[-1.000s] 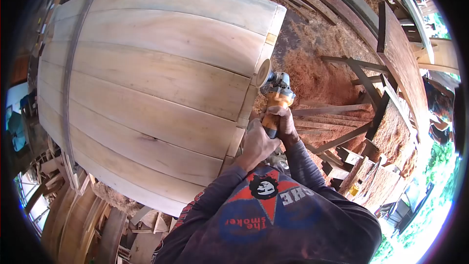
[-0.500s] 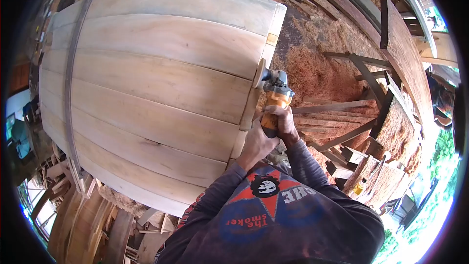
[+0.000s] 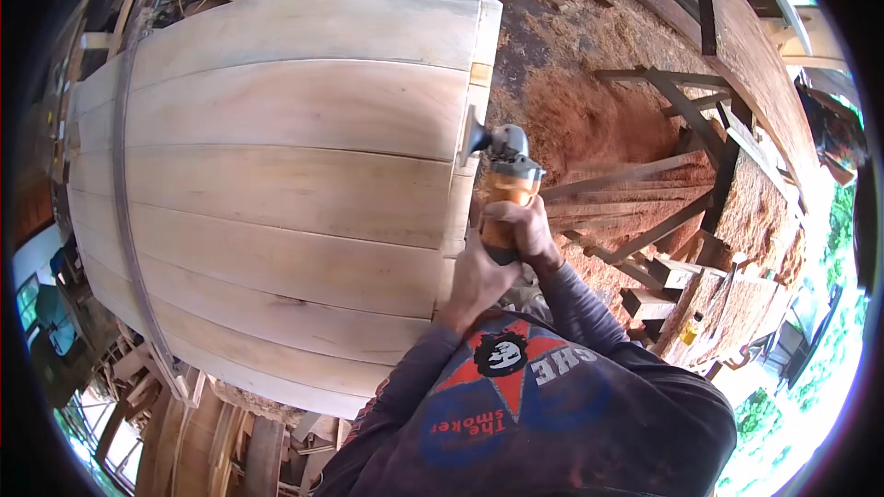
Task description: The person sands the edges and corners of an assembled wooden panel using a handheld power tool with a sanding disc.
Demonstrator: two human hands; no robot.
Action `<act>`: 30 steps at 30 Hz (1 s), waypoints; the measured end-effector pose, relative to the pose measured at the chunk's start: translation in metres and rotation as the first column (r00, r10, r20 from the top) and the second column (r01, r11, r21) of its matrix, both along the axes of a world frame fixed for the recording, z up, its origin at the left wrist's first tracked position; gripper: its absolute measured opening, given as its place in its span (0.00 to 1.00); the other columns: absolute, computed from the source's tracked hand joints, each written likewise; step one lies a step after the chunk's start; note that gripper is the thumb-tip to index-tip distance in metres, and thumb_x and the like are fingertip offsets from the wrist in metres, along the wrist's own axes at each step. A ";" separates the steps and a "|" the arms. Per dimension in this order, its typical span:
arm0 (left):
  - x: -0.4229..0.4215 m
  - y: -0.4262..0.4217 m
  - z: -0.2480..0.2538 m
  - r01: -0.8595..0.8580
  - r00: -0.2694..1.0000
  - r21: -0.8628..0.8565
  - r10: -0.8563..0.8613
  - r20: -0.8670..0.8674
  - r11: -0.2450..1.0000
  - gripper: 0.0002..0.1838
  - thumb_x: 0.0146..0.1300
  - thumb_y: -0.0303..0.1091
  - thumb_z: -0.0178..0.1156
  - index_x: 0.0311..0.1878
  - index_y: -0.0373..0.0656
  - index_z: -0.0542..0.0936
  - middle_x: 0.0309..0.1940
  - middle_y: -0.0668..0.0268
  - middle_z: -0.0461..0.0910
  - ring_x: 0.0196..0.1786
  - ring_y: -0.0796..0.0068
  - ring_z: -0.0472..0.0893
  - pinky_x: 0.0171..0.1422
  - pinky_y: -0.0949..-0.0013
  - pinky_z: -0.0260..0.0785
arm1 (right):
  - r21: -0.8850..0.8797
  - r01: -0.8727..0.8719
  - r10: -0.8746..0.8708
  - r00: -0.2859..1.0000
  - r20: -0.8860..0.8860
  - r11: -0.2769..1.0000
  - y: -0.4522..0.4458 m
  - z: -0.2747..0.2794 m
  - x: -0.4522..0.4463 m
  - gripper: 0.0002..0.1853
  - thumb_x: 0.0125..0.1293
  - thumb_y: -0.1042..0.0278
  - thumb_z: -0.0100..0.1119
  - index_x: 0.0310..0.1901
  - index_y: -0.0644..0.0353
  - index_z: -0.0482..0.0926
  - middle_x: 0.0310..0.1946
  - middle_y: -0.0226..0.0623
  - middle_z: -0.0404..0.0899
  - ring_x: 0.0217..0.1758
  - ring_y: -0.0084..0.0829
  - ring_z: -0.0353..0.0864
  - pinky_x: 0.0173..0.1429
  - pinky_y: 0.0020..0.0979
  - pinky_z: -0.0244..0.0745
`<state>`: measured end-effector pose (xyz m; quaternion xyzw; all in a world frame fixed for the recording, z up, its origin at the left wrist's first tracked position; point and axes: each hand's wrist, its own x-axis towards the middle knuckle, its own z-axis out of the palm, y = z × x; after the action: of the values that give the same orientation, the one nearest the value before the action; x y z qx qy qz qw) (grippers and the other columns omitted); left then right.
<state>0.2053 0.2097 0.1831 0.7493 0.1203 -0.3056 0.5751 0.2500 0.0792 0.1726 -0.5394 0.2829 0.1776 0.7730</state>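
Both hands hold an orange and grey angle grinder [image 3: 509, 186]. My right hand [image 3: 525, 232] wraps round its body from the right, and my left hand [image 3: 479, 281] is closed round the rear end from the left. A round disc [image 3: 468, 136] on the grinder's head stands almost edge-on to me. It lies at the right end of a broad, pale wooden panel [image 3: 304, 184], apparently touching the edge strip there. Long planks laid side by side make up this panel. My palms and some fingers are hidden by the grip.
A dark strap or bar [image 3: 122, 166] crosses the panel's left part. Reddish sawdust [image 3: 589, 120] covers the ground at right, beside a timber frame [image 3: 704, 143] and a long board [image 3: 750, 74]. Curved wood pieces [image 3: 189, 442] lie at lower left. A small yellow bottle [image 3: 691, 329] sits at right.
The view has shifted, so the panel's right end appears farther left. The grinder's disc stays at that edge and looks slightly more upright. Both hands keep their hold.
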 end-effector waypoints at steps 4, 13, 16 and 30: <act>0.003 -0.018 -0.010 -0.015 0.996 0.131 0.003 0.089 0.991 0.35 0.48 0.39 0.76 0.53 0.25 0.72 0.37 0.35 0.85 0.45 0.37 0.88 0.48 0.49 0.80 | 0.203 0.042 -0.035 0.999 -0.036 0.978 -0.013 -0.017 0.009 0.16 0.56 0.69 0.65 0.46 0.64 0.81 0.34 0.31 0.82 0.34 0.26 0.82 0.42 0.30 0.80; 0.009 -0.014 -0.018 0.001 0.999 0.108 -0.006 0.048 0.994 0.37 0.48 0.39 0.75 0.55 0.25 0.70 0.38 0.35 0.84 0.44 0.36 0.87 0.48 0.47 0.79 | 0.227 0.059 -0.049 0.998 -0.050 0.972 -0.010 -0.021 0.015 0.19 0.55 0.71 0.64 0.51 0.64 0.82 0.40 0.30 0.84 0.40 0.24 0.82 0.49 0.27 0.79; 0.014 -0.011 -0.016 0.000 0.999 0.071 -0.002 0.032 0.997 0.36 0.49 0.39 0.76 0.54 0.26 0.71 0.38 0.35 0.84 0.44 0.36 0.87 0.49 0.47 0.79 | 0.178 0.076 -0.064 0.995 -0.075 0.981 -0.006 -0.018 0.018 0.18 0.55 0.72 0.64 0.50 0.64 0.82 0.41 0.31 0.84 0.42 0.24 0.82 0.51 0.27 0.78; 0.014 0.024 -0.042 -0.141 0.964 -0.467 0.015 -0.264 0.873 0.32 0.51 0.32 0.78 0.60 0.37 0.78 0.35 0.67 0.86 0.34 0.78 0.85 0.34 0.71 0.77 | -0.482 -0.087 0.118 0.992 0.035 0.872 0.041 0.014 0.022 0.39 0.52 0.61 0.78 0.62 0.69 0.71 0.49 0.46 0.85 0.52 0.32 0.85 0.59 0.35 0.81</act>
<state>0.2189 0.2338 0.1412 0.5320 0.1430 -0.3950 0.7352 0.2724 0.1207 0.1865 -0.7334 0.2644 0.1256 0.6135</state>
